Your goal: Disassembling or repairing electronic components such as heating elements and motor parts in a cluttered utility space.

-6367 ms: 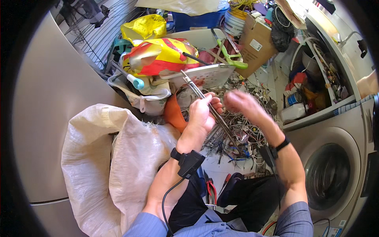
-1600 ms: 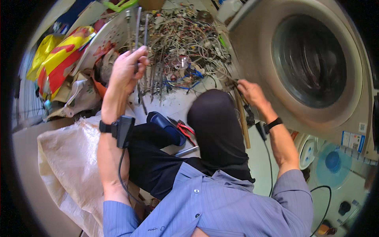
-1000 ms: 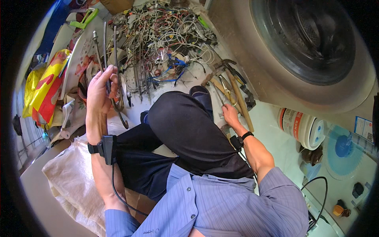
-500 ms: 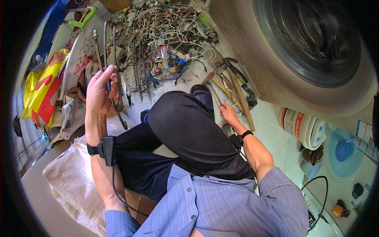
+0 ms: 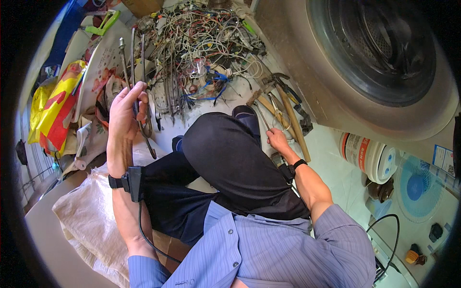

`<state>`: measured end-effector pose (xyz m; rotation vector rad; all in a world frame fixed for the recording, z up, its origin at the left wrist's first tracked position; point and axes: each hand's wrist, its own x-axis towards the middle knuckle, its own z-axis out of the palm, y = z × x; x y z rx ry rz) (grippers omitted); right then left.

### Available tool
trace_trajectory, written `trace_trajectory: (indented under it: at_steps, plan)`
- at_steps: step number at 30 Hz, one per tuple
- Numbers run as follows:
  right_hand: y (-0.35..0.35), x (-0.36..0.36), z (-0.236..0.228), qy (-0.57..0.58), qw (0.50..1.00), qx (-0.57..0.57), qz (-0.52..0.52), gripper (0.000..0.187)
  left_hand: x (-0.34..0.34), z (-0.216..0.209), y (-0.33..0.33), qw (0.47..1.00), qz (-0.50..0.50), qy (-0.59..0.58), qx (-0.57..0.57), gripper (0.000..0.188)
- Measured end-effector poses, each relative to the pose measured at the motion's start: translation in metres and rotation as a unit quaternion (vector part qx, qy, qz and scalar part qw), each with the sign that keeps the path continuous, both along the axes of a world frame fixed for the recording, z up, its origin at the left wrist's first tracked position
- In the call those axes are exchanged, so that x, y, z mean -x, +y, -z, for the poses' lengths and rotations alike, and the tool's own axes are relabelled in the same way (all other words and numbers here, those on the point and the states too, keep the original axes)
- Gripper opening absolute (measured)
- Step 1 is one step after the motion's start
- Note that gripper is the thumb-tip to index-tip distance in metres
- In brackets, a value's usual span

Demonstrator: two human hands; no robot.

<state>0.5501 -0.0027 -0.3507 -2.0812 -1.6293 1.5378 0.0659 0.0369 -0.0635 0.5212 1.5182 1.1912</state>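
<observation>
Several long, thin metal rods stand up out of my left hand, whose fingers are wrapped round them. One has a socket-like tip, and bent, hooked ends hang below the fist. On the other side of my raised knee, my right hand is closed on a thin metal rod that points away from me; its near end is hidden in the fingers. Hammers with wooden handles lie just beyond and right of that hand, among pliers-like tools. More thin rods lie on the floor ahead.
A big tangled heap of cables covers the floor ahead. At the right stand a front-loading washing machine, a white bucket and a blue fan. A white woven sack and a yellow-red bag are at the left.
My left hand has shifted slightly right and down with the metal rods in it. My right hand is nearly where it was, still closed on the thin rod.
</observation>
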Motion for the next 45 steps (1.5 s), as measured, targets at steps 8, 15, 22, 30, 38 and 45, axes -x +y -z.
trace_trajectory:
  at_steps: [8, 15, 22, 30, 38, 45]
  plan:
    - [-0.004, 0.002, 0.002, 0.02, 0.999, -0.005, 0.044, 0.037, -0.001, -0.002, 0.0, 1.0, -0.004, -0.002, -0.002, 0.02]
    - [-0.003, -0.002, 0.004, 0.019, 0.999, -0.007, 0.043, 0.035, -0.006, -0.002, 0.002, 1.0, 0.002, 0.009, -0.007, 0.02]
    - [-0.003, -0.001, 0.005, 0.014, 1.0, -0.009, 0.021, 0.035, -0.007, -0.002, 0.002, 1.0, -0.005, 0.003, 0.0, 0.019]
    - [-0.003, 0.004, -0.002, 0.008, 0.999, -0.039, -0.011, 0.037, -0.003, 0.0, 0.0, 1.0, -0.011, -0.002, -0.008, 0.019]
    - [-0.009, -0.005, 0.036, 0.0, 0.996, -0.082, -0.025, 0.035, -0.008, -0.005, 0.001, 1.0, -0.004, 0.012, -0.008, 0.021]
    - [-0.008, -0.001, 0.038, -0.024, 0.996, -0.06, -0.063, 0.038, -0.002, 0.002, -0.001, 1.0, 0.0, 0.001, -0.017, 0.021]
